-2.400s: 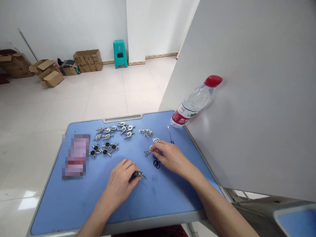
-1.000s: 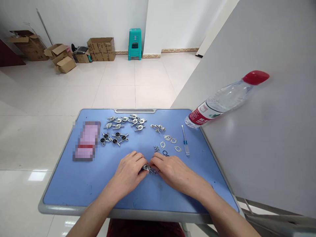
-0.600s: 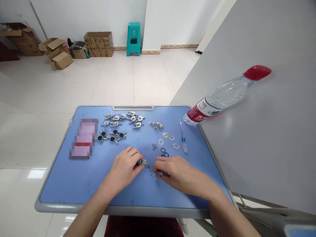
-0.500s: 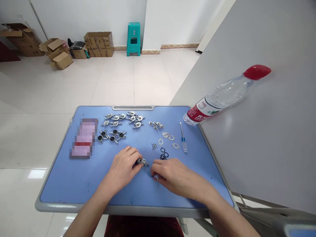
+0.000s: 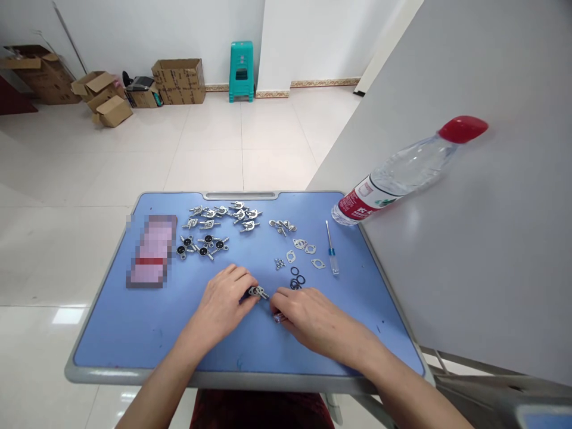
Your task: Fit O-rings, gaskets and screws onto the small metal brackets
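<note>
Metal fitting (image 5: 258, 292), silvery and shiny, shows just below and left of the frame's centre, pinched between the thumb and fingers of the left hand (image 5: 227, 293). Its visible end has a flat face with a rounded opening and a slim stem pointing right; the rest is hidden by the hand. The right hand (image 5: 310, 313), right of it, has its fingers curled closed on a clear object (image 5: 277, 318) with a glassy gleam, mostly covered, so its full shape cannot be told.

Above the hands, left of centre, lie similar silvery fittings (image 5: 249, 226) with U-shaped openings and thin stems, and below them a group with round, glossy black discs (image 5: 204, 251) set in metal bodies. Towards the right are round-headed metal pieces (image 5: 283, 227), thin oval plates (image 5: 318, 264) with cut-out centres, a small heap of screws (image 5: 279, 264) and smooth black rings (image 5: 301, 279), a few overlapping. A screwdriver (image 5: 333, 261) has a slim metal shaft and a transparent handle with a blue collar. All rest on a smooth, matte blue tabletop (image 5: 156, 342) edged in grey. Upper right, a clear plastic bottle (image 5: 409, 170) wears a red cap and a red-and-white label.
</note>
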Demonstrator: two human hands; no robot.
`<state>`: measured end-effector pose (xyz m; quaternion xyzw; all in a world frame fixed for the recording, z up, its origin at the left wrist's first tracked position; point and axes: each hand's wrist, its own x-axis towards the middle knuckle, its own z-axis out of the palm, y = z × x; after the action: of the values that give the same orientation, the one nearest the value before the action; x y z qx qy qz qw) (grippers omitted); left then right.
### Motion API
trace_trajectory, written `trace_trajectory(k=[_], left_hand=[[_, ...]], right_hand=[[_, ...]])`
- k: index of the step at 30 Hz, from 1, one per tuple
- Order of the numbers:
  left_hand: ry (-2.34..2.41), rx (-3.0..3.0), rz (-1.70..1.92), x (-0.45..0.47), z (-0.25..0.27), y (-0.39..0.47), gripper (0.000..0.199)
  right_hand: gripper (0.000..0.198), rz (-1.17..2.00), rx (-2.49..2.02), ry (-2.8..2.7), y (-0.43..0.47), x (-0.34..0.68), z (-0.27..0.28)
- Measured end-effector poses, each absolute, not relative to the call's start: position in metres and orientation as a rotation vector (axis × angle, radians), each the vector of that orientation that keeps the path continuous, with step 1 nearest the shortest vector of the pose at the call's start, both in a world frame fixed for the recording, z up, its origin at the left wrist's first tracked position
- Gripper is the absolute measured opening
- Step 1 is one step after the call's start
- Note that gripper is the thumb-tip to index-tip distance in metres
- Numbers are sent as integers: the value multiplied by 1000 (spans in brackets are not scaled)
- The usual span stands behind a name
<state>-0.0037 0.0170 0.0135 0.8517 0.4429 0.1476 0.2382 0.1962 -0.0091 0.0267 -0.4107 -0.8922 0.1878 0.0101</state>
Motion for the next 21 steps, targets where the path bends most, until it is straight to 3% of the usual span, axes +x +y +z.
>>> trace_trajectory(k=[21], left_hand=[[1201, 2326, 421, -5, 13, 18, 7]], right_hand=[[22, 409, -1269, -2859, -13, 189, 26]])
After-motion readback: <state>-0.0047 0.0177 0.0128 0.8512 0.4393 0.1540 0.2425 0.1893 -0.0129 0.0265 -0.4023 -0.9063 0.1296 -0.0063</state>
